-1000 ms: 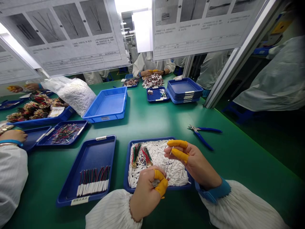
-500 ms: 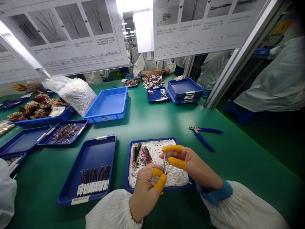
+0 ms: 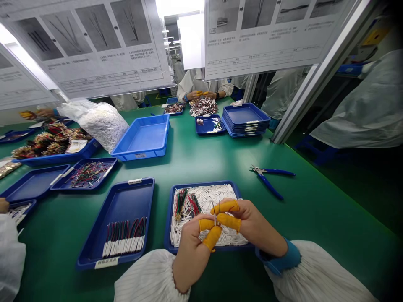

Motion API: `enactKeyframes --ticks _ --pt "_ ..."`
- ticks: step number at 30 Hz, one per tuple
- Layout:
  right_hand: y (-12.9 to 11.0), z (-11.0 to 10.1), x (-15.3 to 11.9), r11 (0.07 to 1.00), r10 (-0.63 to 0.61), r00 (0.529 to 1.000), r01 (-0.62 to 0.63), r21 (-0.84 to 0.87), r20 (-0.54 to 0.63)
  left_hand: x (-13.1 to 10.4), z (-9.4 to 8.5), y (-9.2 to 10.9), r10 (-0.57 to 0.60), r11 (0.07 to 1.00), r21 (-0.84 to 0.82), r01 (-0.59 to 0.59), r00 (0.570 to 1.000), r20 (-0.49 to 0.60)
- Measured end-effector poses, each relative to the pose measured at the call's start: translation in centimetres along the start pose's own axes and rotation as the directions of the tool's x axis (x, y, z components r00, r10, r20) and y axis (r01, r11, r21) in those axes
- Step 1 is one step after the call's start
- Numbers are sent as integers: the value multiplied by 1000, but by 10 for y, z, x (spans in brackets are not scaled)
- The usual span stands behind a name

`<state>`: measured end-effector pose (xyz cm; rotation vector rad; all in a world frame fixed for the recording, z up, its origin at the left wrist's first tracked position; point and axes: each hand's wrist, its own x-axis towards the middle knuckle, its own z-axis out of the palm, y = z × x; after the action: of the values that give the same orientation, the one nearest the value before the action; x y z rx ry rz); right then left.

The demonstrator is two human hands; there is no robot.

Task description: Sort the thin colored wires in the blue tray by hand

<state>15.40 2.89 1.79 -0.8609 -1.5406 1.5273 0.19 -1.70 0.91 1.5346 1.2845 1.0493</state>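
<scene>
My left hand (image 3: 195,247), with yellow finger cots on thumb and forefinger, pinches thin wires low down; the pinched part is hidden. Against its fingertips stands a short white sleeve (image 3: 215,220), upright. Dark wire ends (image 3: 213,205) poke up above the sleeve. My right hand (image 3: 250,218), also in yellow cots, closes its thumb and forefinger at the sleeve from the right. Both hands are over a blue tray (image 3: 168,235) full of white sleeves (image 3: 220,191). Bundles of red, green and black wires (image 3: 189,203) lie on the sleeves, left of my fingers.
A blue tray (image 3: 121,195) at left holds a row of wires with white sleeves (image 3: 124,239). Blue-handled cutters (image 3: 267,178) lie at right. Farther back are a light blue bin (image 3: 141,134), stacked trays (image 3: 245,119) and a co-worker (image 3: 201,86). Another person's sleeve (image 3: 11,256) shows at far left.
My right hand has come down and left to my left fingertips, its fingers closing together. The white sleeve now sits lower, with dark wire ends showing above it.
</scene>
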Motion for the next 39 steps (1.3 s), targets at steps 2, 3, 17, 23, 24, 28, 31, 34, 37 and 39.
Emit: enactKeyframes --ticks 2,3,17,23,24,28,31,34,37,39 --pt "1 0 0 1000 1 1000 -1 -5 -26 -1 1 0 -5 1000 19 5 1000 -10" --pt "2 -1 0 1000 12 999 -11 9 -50 -1 1 0 -4 1000 29 5 1000 -27" --pt "7 0 1 990 7 999 -12 -140 -37 -1 2 -2 77 990 123 -71 996 -39" --pt "-1 0 0 996 38 999 -40 -85 -16 -1 2 -2 103 986 133 -97 994 -42" --pt "-1 0 0 995 23 1000 -22 -93 1 -1 3 -1 106 985 140 -99 993 -45" --pt "-1 2 -1 989 -12 999 18 -145 42 -1 2 -1 104 982 164 -99 994 -27" --pt "-2 1 -1 990 2 1000 -4 -139 -18 -1 1 -1 108 984 148 -101 993 -42" --pt "-2 -1 -1 990 -7 999 1 -138 -42 0 0 -2 108 985 148 -93 989 -97" --pt "-1 0 -1 980 -32 999 27 -196 -23 1 0 -3 105 983 165 -84 987 -124" --pt "0 0 0 972 -37 999 28 -231 -35 1 1 -3 88 983 168 -68 990 -112"
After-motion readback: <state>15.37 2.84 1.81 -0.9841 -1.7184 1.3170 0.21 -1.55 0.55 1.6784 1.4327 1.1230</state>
